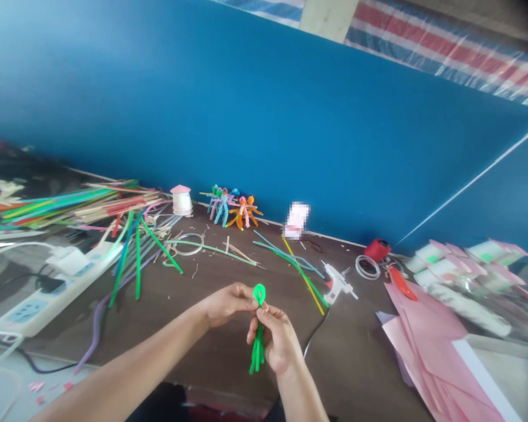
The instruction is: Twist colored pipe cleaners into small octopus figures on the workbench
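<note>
1. Green fuzzy stems, gathered in a bundle [257, 351], are held up over the near part of a dark tabletop [347, 363]; a small loop [259, 287] tops them and loose ends hang below.
2. Left hand [231, 305]: thumb and fingertips pinch the bundle at the base of the loop.
3. Right hand [277, 335]: thumb and fingers grip the bundle just beneath the loop.
4. Done, as far as can be judged: the top is bent round. Remaining, it seems: the lower ends, which hang straight and close together, unspread.
5. Farther back, by the blue wall [264, 129], stand small figures [223, 210] with round heads and spread limbs, apparently complete.
6. Leftward lies a heap of coloured stems [83, 202]; rightward, a white glue gun [338, 285], well apart from both hands.
</note>
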Tool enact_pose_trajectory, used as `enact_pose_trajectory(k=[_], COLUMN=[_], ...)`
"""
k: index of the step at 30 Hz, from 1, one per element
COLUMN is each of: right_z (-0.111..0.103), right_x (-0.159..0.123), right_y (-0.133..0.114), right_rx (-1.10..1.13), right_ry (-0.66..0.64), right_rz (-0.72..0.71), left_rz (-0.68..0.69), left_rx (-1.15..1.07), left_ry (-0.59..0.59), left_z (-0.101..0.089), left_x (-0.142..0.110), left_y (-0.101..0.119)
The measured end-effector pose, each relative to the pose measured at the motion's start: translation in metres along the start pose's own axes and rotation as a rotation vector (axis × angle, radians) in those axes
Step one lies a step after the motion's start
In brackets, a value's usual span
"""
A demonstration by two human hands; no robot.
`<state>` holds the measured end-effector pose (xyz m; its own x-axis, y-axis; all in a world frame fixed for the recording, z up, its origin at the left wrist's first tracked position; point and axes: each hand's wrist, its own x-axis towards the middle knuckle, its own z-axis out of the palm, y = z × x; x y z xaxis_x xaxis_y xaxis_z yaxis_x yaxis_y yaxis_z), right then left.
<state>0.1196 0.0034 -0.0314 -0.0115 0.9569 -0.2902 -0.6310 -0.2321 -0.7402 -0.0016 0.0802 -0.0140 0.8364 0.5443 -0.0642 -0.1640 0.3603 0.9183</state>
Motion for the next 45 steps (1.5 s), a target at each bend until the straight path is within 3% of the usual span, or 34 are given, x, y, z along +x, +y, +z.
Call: enact_pose_trajectory(k=[13, 18, 22, 30, 33, 37, 41, 45], right_z=[-0.004, -0.007, -0.007, -0.013, -0.014, -0.009, -0.002, 0.004], right_x=[-0.005, -0.003, 0.0, 0.001, 0.002, 0.006, 0.008, 0.005], right_y=[-0.007, -0.008, -0.008, -0.005, -0.005, -0.007, -0.009, -0.007], right_rx=[-0.031, -0.005, 0.053, 0.094, 0.103, 0.135, 0.14, 0.075], right_ry=[-0.104, -0.143, -0.155, -0.152, -0.176, -0.103, -0.048, -0.086], right_rz=[0.087, 0.146, 0.1, 0.15, 0.164, 0.138, 0.098, 0.062], left_rz=[-0.093, -0.089, -0.097, 0.004, 0.017, -0.092, -0.104, -0.065], left_rx=[-0.198, -0.216, -0.3, -0.094, -0.109, -0.251, -0.42, -0.525], left_ry=[-0.077, -0.033, -0.014, 0.022, 0.062, 0.142, 0.311, 0.503], left_z=[-0.001, 0.003, 0.009, 0.014, 0.015, 0.017, 0.022, 0.025], left_x=[0.006, 0.009, 0.012, 0.007, 0.007, 0.012, 0.018, 0.022], left_y=[-0.002, -0.007, -0.016, 0.002, 0.005, -0.008, -0.019, -0.012])
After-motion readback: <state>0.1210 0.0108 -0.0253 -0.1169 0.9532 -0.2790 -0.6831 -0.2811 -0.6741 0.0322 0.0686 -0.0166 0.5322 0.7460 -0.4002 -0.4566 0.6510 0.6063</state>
